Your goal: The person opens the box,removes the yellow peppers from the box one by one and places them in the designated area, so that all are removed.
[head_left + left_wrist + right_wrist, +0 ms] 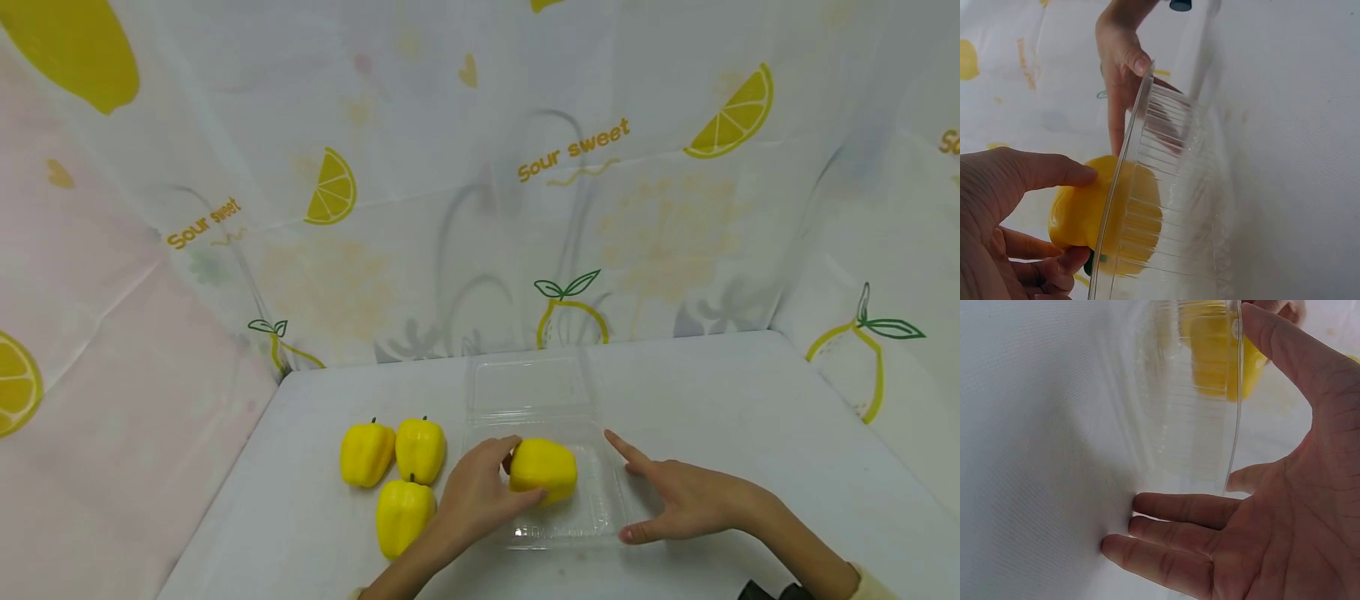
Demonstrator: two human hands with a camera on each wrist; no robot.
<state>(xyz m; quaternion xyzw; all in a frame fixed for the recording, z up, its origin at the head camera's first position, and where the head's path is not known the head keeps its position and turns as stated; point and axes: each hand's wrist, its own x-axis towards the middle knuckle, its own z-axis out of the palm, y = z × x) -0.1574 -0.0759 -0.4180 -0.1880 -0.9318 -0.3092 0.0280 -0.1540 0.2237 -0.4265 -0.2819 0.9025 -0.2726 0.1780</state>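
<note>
In the head view my left hand (480, 492) grips a yellow bell pepper (543, 471) lying on its side over the base of a clear plastic clamshell container (600, 517). The left wrist view shows the thumb on one side of the pepper (1075, 212) and fingers near its green stem, partly behind the clear wall (1147, 187). My right hand (682, 500) is spread at the container's right side, thumb and index finger at its rim. Its other fingertips reach down to the table in the right wrist view, and the hand (1272, 519) holds no pepper.
Three more yellow bell peppers stand left of the container: one at the back left (366, 454), one beside it (420, 450), and one nearer (405, 517). The open lid (532, 383) lies back on the white table (750, 400). A lemon-print cloth (450, 208) hangs behind.
</note>
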